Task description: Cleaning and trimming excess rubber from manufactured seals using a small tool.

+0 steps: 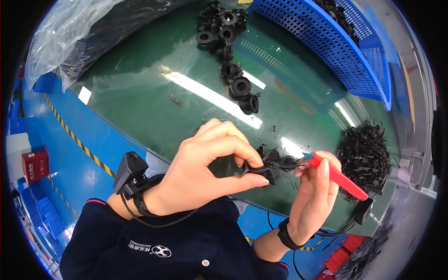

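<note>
Black, ragged-edged rubber piece point(275, 164) with thin trailing flaps, held over the glossy green bench point(135, 93), on the near side of the blue perforated plastic basket point(322, 42). Pinched at its left end between thumb and forefinger of the left hand point(205, 154), grip closed on it. Also nearer than the basket, clasped in the grip of the right hand point(315, 189): a slim red tool with a blue tip point(347, 184); fingertips close to the piece's right end, whether touching cannot tell. Left of the basket, a loose line of black ribbed rubber rings point(240, 86), some tipped sideways. Nearer than the basket's right end, a bushy heap of shredded black scraps point(364, 156). Inside the basket, a mass of black pieces point(343, 16).
</note>
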`<state>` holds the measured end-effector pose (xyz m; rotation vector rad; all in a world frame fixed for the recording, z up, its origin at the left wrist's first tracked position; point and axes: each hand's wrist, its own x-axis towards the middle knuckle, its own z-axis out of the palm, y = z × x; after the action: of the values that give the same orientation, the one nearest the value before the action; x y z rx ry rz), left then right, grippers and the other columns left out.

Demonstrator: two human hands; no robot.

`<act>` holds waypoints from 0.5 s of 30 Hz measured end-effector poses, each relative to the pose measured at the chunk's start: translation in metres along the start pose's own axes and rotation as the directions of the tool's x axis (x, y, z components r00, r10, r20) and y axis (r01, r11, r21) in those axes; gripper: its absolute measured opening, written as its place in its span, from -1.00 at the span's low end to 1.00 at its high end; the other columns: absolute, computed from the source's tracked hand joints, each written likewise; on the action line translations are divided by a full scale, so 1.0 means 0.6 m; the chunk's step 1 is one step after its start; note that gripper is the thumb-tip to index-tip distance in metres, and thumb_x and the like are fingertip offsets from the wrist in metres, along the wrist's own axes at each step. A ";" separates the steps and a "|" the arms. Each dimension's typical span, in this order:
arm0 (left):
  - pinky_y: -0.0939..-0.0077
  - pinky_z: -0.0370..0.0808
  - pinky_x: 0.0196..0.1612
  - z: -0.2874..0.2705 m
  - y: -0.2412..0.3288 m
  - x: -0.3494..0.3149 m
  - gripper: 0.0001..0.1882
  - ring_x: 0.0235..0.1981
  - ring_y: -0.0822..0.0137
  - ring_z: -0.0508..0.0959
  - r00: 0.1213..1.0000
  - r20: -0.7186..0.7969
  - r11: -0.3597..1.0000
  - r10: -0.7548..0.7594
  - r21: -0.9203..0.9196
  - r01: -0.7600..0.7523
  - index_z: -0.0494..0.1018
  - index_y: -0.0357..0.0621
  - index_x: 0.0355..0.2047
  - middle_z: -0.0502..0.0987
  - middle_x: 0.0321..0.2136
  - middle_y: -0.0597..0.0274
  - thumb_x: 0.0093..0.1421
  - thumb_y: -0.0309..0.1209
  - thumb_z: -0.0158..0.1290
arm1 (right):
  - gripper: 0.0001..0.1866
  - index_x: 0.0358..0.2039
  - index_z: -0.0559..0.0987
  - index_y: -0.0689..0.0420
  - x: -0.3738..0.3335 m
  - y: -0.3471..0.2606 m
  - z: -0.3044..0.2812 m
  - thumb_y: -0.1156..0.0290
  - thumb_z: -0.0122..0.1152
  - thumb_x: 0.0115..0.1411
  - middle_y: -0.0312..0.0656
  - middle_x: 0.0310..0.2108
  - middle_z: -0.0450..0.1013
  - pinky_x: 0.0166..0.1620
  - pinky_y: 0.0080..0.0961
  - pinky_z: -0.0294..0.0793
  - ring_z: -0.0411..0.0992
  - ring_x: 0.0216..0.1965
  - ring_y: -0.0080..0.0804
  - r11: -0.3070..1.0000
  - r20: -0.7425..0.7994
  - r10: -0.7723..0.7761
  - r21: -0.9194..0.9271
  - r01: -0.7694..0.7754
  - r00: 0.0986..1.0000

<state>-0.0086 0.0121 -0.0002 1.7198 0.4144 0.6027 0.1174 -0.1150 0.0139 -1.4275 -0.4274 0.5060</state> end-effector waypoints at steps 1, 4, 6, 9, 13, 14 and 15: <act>0.67 0.20 -0.44 0.001 -0.003 -0.001 -0.77 -0.50 0.49 0.29 1.000 0.001 1.000 -0.005 -0.001 0.005 0.42 -0.17 -0.57 0.37 -0.55 0.35 -0.26 -0.52 0.26 | -0.83 -0.35 0.42 0.28 0.000 0.000 -0.005 0.44 -0.04 0.11 -0.16 -0.40 0.33 -0.37 -0.64 0.29 0.31 -0.46 -0.51 1.000 0.011 0.007 0.023 -0.008 1.000; 0.67 0.20 -0.45 0.002 -0.010 0.000 -0.75 -0.50 0.49 0.30 0.999 0.001 0.996 -0.032 -0.080 0.032 0.41 -0.19 -0.54 0.38 -0.54 0.34 -0.26 -0.52 0.26 | -0.81 -0.36 0.44 0.25 -0.006 0.000 -0.007 0.39 -0.01 0.09 -0.14 -0.39 0.33 -0.33 -0.60 0.30 0.32 -0.42 -0.48 0.991 -0.022 -0.115 -0.074 0.113 0.993; 0.67 0.21 -0.46 -0.003 -0.012 0.002 -0.73 -0.49 0.50 0.31 1.000 0.009 0.997 -0.012 -0.081 0.013 0.40 -0.20 -0.51 0.39 -0.54 0.33 -0.26 -0.52 0.26 | -0.80 -0.38 0.45 0.23 -0.015 0.004 0.005 0.35 0.01 0.08 -0.13 -0.37 0.34 -0.28 -0.56 0.32 0.33 -0.38 -0.43 0.952 -0.060 -0.245 -0.202 0.229 0.968; 0.65 0.20 -0.45 -0.006 -0.003 0.001 -0.73 -0.51 0.49 0.32 0.999 0.018 0.995 -0.042 -0.089 0.043 0.40 -0.20 -0.53 0.40 -0.55 0.32 -0.26 -0.51 0.26 | -0.80 -0.44 0.51 0.15 -0.028 -0.005 0.020 0.28 0.07 0.03 0.07 -0.25 0.38 -0.01 -0.18 0.21 0.30 -0.12 -0.04 0.873 0.283 -0.383 -0.200 0.445 0.879; 0.64 0.20 -0.45 -0.010 -0.003 0.002 -0.73 -0.52 0.47 0.32 0.998 0.027 0.999 0.050 -0.004 -0.050 0.41 -0.18 -0.56 0.41 -0.56 0.31 -0.27 -0.48 0.27 | -0.79 -0.41 0.50 0.16 -0.029 0.007 0.028 0.29 0.11 0.00 0.06 -0.25 0.41 0.05 -0.06 0.09 0.26 -0.04 0.04 0.871 0.331 -0.354 -0.224 0.437 0.875; 0.64 0.20 -0.45 -0.010 -0.003 0.001 -0.73 -0.52 0.47 0.32 0.999 0.027 0.999 0.047 -0.004 -0.047 0.41 -0.18 -0.56 0.41 -0.56 0.31 -0.27 -0.48 0.27 | -0.78 -0.40 0.50 0.17 -0.030 0.007 0.028 0.29 0.11 0.00 0.05 -0.26 0.42 0.06 -0.06 0.08 0.27 -0.05 0.03 0.880 0.342 -0.327 -0.229 0.416 0.881; 0.64 0.20 -0.45 -0.009 -0.004 0.001 -0.73 -0.52 0.47 0.32 0.998 0.017 0.998 0.061 0.019 -0.061 0.41 -0.17 -0.56 0.41 -0.57 0.32 -0.28 -0.47 0.27 | -0.78 -0.39 0.50 0.18 -0.031 0.008 0.028 0.30 0.11 0.00 0.04 -0.27 0.43 0.06 -0.05 0.06 0.28 -0.05 0.02 0.888 0.352 -0.300 -0.235 0.394 0.886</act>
<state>-0.0114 0.0174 -0.0017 1.7602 0.3586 0.6301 0.0925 -0.1113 0.0115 -1.5196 -1.0348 0.3745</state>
